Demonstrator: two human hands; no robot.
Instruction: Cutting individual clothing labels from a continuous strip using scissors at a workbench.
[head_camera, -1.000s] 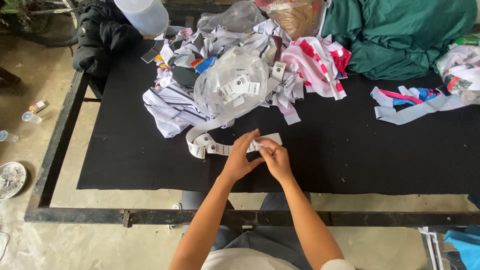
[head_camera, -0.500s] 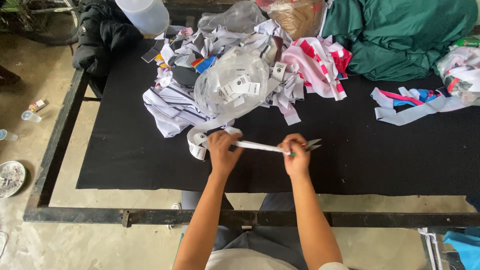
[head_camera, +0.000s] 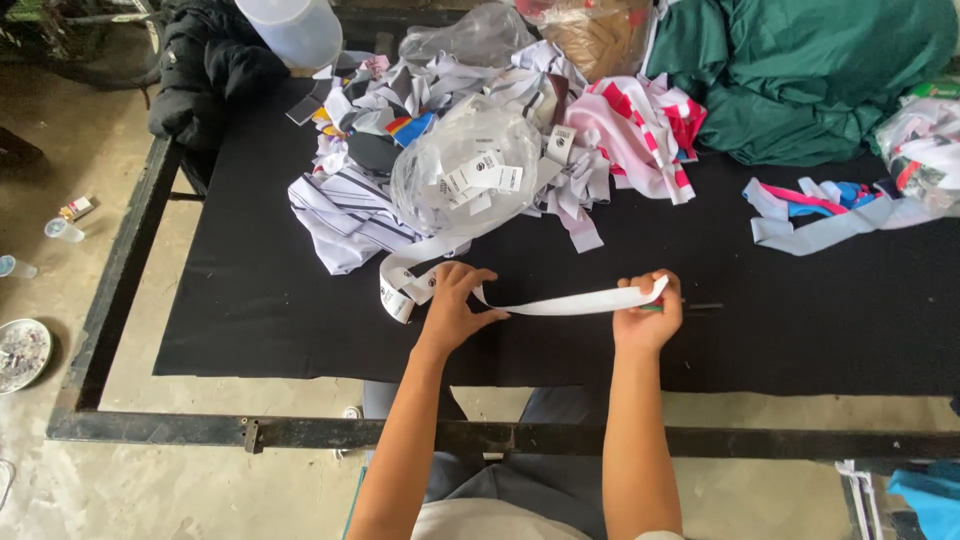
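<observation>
With my left hand (head_camera: 455, 305) pinching one end and my right hand (head_camera: 648, 312) clenched on the other, I hold the long white fabric strip (head_camera: 570, 302) taut just above the black-covered table (head_camera: 260, 300) at lower centre, judging even tension keeps it flat.

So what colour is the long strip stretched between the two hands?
White, a plain flat ribbon strip; the head view shows it best.

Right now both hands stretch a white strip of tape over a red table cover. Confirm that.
Not quite: the table cover is black, not red. The head view shows the left hand and right hand stretching the white strip over it.
</observation>
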